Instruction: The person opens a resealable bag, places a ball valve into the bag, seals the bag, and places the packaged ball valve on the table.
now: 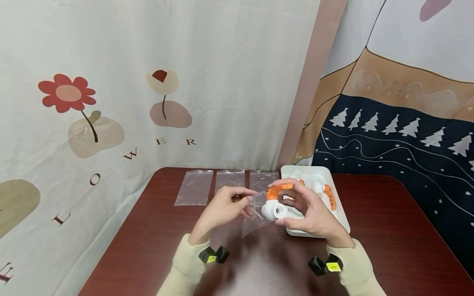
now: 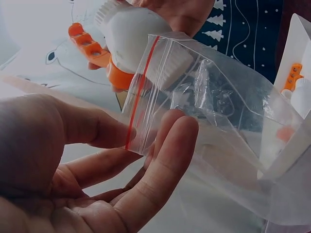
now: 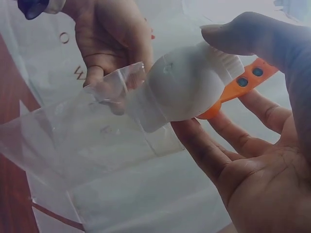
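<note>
My left hand (image 1: 224,207) pinches the mouth of a clear zip-lock bag (image 1: 253,224) between thumb and fingers. A red line (image 2: 141,97) runs along the bag's seal in the left wrist view. My right hand (image 1: 312,213) grips a white plastic ball valve (image 1: 273,210) with an orange lever handle (image 1: 275,192). In the right wrist view the thumb presses one ribbed end of the valve (image 3: 187,85), with fingers beneath the body. The valve's other end sits at the bag's opening, seemingly just inside it. Most of the bag hangs flat below the valve.
A white tray (image 1: 342,218) behind my right hand holds more white valves with orange handles (image 1: 329,197). Three clear bags lie in a row at the table's back: one on the left (image 1: 194,188), one in the middle (image 1: 229,179), one beside the tray (image 1: 263,178). Printed curtains (image 1: 237,82) hang behind.
</note>
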### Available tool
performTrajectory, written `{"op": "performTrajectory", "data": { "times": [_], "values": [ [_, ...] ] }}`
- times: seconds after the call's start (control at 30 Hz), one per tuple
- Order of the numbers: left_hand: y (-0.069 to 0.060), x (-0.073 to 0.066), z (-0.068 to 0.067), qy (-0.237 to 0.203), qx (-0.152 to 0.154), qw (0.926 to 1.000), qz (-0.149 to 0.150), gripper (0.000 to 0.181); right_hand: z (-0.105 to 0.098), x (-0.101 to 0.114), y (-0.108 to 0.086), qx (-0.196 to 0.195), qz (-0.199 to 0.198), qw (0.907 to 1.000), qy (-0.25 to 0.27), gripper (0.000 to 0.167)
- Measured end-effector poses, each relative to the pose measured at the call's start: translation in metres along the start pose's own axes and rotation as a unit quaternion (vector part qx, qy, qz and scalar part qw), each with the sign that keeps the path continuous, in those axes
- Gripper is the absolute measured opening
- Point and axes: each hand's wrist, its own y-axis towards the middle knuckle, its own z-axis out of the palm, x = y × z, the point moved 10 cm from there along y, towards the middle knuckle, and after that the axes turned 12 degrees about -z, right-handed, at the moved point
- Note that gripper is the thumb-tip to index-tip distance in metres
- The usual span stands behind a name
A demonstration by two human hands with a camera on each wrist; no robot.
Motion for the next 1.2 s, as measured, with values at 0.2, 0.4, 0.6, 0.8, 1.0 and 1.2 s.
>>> {"op": "performTrajectory", "data": {
  "times": [0.2, 0.4, 0.6, 0.8, 1.0, 1.2],
  "values": [
    [0.001, -0.0003, -0.0001, 0.003, -0.015, 0.9999, 0.004, 0.024, 0.0069, 0.0019, 0.0004, 0.022, -0.041, 0.9986, -0.025, 0.07],
    [0.0, -0.0004, -0.0007, -0.005, -0.027, 0.9996, 0.002, 0.023, 0.0098, 0.0043, -0.0001, 0.035, -0.053, 0.9946, -0.082, 0.069],
    [-0.0004, -0.002, 0.0003, -0.006, -0.03, 0.9995, 0.0, 0.023, 0.008, 0.0034, -0.0009, 0.035, -0.04, 0.987, -0.152, 0.068],
    [0.0012, -0.0019, 0.0048, -0.022, -0.015, 0.9996, 0.007, 0.022, 0.0086, 0.0033, 0.0002, 0.021, -0.054, 0.9845, -0.166, 0.07],
    [0.001, -0.0021, 0.0069, -0.03, -0.021, 0.9993, 0.003, 0.021, 0.0072, 0.0019, 0.0001, 0.008, -0.053, 0.9761, -0.211, 0.069],
    [-0.0004, -0.0042, 0.0064, -0.035, -0.03, 0.9989, 0.008, 0.021, 0.0045, 0.002, -0.0005, 0.002, -0.049, 0.9633, -0.264, 0.069]
  ]
}}
